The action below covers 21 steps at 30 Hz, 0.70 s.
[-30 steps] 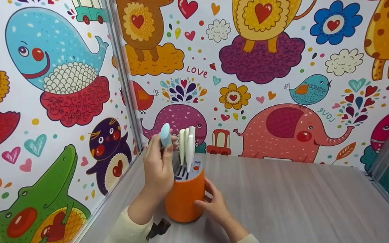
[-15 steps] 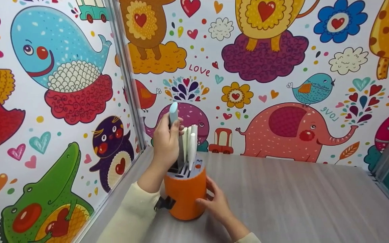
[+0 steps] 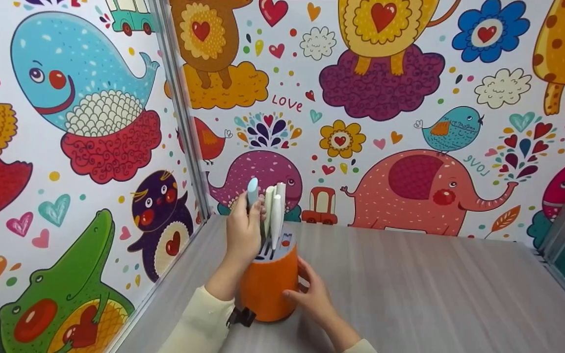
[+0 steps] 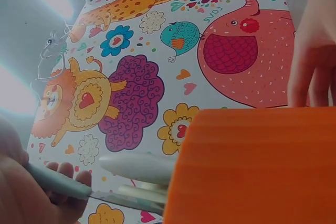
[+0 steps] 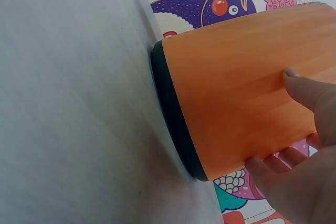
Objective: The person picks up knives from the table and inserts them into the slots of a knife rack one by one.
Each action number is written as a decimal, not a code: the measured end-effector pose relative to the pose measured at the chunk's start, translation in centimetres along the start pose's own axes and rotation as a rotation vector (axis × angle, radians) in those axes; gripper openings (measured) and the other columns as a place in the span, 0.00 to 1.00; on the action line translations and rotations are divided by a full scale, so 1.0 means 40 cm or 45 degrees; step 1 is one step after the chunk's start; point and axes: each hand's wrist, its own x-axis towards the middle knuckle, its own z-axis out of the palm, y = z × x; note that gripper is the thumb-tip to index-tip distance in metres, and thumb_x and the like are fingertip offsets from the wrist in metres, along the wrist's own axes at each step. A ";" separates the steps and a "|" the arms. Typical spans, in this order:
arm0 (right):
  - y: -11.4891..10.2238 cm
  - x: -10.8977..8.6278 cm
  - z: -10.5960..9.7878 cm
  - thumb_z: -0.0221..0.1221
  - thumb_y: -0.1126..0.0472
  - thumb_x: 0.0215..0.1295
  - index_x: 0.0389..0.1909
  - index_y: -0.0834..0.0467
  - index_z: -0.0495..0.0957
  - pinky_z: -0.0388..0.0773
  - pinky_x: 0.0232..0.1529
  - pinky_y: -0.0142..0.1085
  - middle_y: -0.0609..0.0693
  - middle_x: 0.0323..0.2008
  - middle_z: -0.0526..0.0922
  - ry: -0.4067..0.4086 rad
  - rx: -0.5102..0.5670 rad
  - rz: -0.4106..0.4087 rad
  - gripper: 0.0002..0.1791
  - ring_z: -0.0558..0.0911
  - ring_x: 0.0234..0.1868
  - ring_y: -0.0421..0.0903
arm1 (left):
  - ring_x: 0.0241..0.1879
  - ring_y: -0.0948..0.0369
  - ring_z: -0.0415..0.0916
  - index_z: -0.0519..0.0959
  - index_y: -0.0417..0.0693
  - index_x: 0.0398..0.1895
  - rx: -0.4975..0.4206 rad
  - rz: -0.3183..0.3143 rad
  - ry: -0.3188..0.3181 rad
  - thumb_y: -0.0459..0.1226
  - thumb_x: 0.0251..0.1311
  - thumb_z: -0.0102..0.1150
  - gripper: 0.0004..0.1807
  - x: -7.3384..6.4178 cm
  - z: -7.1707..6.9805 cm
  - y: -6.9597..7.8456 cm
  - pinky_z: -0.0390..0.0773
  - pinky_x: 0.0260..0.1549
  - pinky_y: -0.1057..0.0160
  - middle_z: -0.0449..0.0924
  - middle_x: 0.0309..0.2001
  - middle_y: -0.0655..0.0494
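Observation:
An orange knife block with a grey slotted top stands upright on the table. My right hand grips its right side, thumb on the near face and fingers round the back; the right wrist view shows this grip on the block low down, above its dark base. My left hand holds a knife by its light blue handle, over the block's left part. In the left wrist view a stretch of the blade shows between handle and block. Several white-handled knives stand in the block beside it.
The grey wood-grain table reaches to patterned walls at the left and back. A small black device is at the left sleeve's cuff, close by the block's foot.
My left hand first rose with the knife and came rightward, baring the blade over the block, then lowered it toward the slots. The right hand has kept its grip on the block.

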 end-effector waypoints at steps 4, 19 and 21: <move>0.002 -0.001 0.002 0.77 0.47 0.59 0.84 0.49 0.59 0.69 0.76 0.56 0.54 0.81 0.67 0.000 0.002 -0.001 0.55 0.70 0.78 0.59 | 0.47 0.50 0.85 0.75 0.37 0.64 -0.017 -0.037 -0.018 0.36 0.83 0.50 0.15 -0.016 0.004 -0.026 0.88 0.56 0.49 0.83 0.50 0.39; -0.014 0.002 -0.028 0.76 0.48 0.62 0.83 0.51 0.60 0.73 0.73 0.60 0.58 0.78 0.70 -0.053 -0.082 -0.048 0.52 0.73 0.75 0.62 | 0.50 0.49 0.76 0.77 0.35 0.65 0.310 0.112 0.230 0.33 0.74 0.60 0.19 -0.076 0.027 -0.082 0.81 0.55 0.46 0.77 0.51 0.41; -0.025 -0.002 -0.063 0.75 0.49 0.64 0.82 0.54 0.62 0.73 0.72 0.62 0.62 0.78 0.70 -0.079 -0.150 -0.098 0.50 0.74 0.74 0.64 | 0.50 0.50 0.76 0.79 0.36 0.62 0.421 0.334 0.325 0.31 0.68 0.63 0.20 -0.109 0.047 -0.060 0.81 0.54 0.47 0.78 0.51 0.43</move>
